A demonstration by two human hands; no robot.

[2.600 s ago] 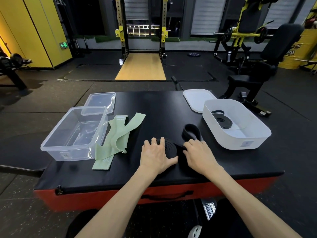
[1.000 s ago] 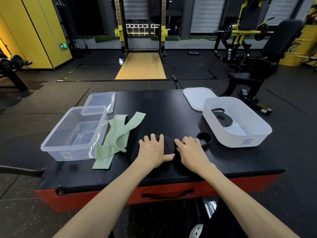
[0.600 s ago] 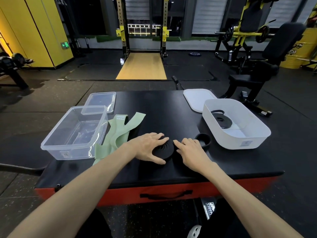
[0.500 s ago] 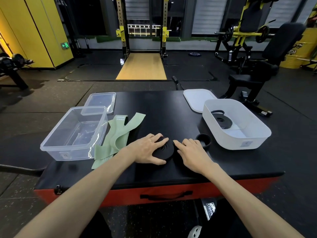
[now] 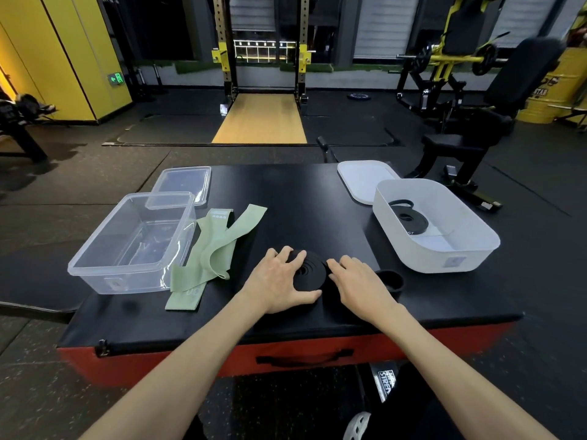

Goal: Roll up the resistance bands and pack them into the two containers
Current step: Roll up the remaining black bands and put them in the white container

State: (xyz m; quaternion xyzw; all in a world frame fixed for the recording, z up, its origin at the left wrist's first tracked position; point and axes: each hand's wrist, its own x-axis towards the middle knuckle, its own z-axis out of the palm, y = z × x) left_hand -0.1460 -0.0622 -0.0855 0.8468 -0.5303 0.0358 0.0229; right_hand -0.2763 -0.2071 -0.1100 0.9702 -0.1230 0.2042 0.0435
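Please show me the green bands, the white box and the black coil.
green bands [image 5: 218,250], head view, on the middle strip
white box [image 5: 425,254], head view, on its near wall
black coil [image 5: 310,274], head view, on its top face

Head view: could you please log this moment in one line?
left hand grips black band roll | right hand presses its tail | white container holds one rolled band | green bands unrolled

Dim gym: black rubber floor [image 5: 79,173], yellow wall panels [image 5: 63,52], squat rack [image 5: 226,42], wooden platform [image 5: 262,119].
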